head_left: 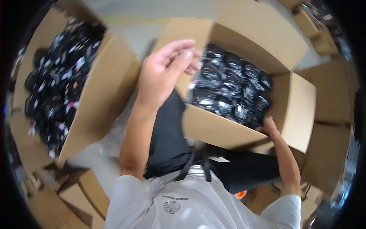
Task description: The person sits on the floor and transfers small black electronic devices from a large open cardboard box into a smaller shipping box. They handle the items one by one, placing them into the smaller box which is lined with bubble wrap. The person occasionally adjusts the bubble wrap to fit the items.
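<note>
My left hand [167, 68] is raised above the left flap of an open cardboard box [225, 131]. Its fingers are loosely bent and somewhat apart, and I see nothing held in them. Inside the box, shiny black plastic-wrapped packets [232, 82] lie in rows. My right hand [269, 126] reaches to the near right corner of the same box, close against the packets there. Its fingertips are partly hidden, so what they hold or touch is unclear.
Left of me stands another big cardboard box [101, 87], heaped with loose black items [57, 91] bearing small tags. Clear plastic sheeting [116, 131] lies beside it. More cartons [328, 91] stand at the right, and folded cardboard [82, 198] is at the lower left.
</note>
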{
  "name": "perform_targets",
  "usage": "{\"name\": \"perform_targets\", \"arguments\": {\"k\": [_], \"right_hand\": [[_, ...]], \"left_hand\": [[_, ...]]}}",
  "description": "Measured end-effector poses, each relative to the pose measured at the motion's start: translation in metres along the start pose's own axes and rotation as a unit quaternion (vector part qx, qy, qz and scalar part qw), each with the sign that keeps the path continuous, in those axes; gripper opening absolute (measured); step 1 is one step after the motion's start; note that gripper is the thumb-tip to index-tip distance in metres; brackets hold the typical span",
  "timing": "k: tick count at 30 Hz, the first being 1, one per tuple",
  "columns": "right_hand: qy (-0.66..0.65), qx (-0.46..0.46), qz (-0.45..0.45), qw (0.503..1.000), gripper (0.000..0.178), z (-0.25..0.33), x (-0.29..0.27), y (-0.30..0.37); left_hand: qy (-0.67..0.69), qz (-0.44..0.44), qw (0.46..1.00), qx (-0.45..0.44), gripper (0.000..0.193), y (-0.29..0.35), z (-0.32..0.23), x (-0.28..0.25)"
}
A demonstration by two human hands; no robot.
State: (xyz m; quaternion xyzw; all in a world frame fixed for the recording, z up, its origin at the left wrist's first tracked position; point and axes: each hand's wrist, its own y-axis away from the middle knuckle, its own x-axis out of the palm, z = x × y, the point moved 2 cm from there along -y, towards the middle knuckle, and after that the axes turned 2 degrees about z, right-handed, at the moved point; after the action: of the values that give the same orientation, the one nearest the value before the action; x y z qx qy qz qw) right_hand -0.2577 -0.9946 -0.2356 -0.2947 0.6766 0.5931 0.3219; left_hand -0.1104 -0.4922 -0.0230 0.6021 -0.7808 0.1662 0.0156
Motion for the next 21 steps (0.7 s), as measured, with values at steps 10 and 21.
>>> {"name": "perform_targets", "arguments": {"k": [10,21], "right_hand": [[-0.011,0.002,-0.014,1.000,0.062,0.014,-0.012,-0.005],[-0.331,-0.040,0.010,0.943,0.031,0.083,-0.062,0.038]], "left_hand": [[-0.309,-0.333,0.824,-0.338,0.030,0.378,0.170,-0.232],[-0.780,-0.367,0.433,-0.262,0.048,0.349,0.154,-0.272]]}}
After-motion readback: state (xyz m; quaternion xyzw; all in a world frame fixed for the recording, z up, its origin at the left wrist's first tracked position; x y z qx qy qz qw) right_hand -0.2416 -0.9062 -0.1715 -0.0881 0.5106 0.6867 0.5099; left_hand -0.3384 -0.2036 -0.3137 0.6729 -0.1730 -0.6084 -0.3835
